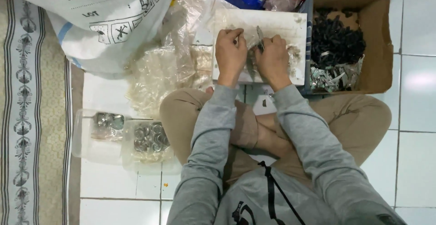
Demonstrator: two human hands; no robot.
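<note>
Both hands work close together over a white board (290, 25). The left hand (230, 52) is curled, its fingers pinching the edge of a small clear plastic bag (249, 48); the right hand (274, 59) is closed round a slim metal tool (260, 36) whose tip points away from the body, just above the bag. The step in hand looks like filling or closing that bag on the board; the next move would seem to call for a steady pinch while the tool is worked. Right of the right hand stands a cardboard box (379, 48) of small black parts (336, 39). Left of the left hand lie loose clear bags (159, 75), and nearer the knees, packed bags of metal pieces (150, 138).
</note>
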